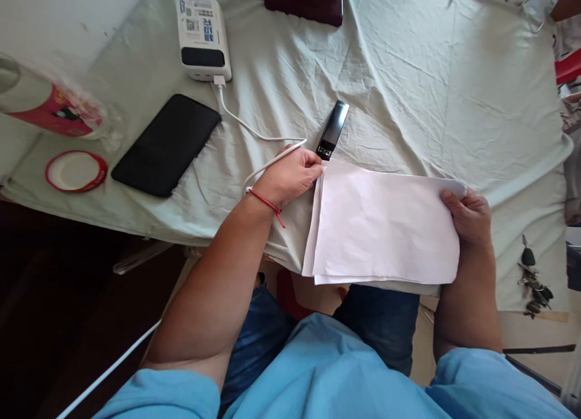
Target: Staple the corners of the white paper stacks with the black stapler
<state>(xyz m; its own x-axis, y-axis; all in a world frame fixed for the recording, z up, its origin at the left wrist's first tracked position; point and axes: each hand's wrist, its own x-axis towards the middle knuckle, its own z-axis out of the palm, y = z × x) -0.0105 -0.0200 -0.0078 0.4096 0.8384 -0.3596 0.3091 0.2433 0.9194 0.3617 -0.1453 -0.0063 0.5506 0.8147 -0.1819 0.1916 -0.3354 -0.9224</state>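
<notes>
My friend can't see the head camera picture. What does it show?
A person's left hand and right hand hold white paper sheets at a cloth-covered table. A black gadget lies near the left hand; farther left, a white power bank.

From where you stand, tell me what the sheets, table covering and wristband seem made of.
Sheets: apparently matte white paper, thin, faintly creased.
Table covering: pale green cloth, matte, with soft folds.
Wristband: probably braided red cord, with a loose end hanging.

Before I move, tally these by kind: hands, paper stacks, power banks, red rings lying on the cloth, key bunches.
Hands: 2 (left hand, right hand)
Paper stack: 1
Power bank: 1
Red ring: 1
Key bunch: 1
Total: 6
</notes>
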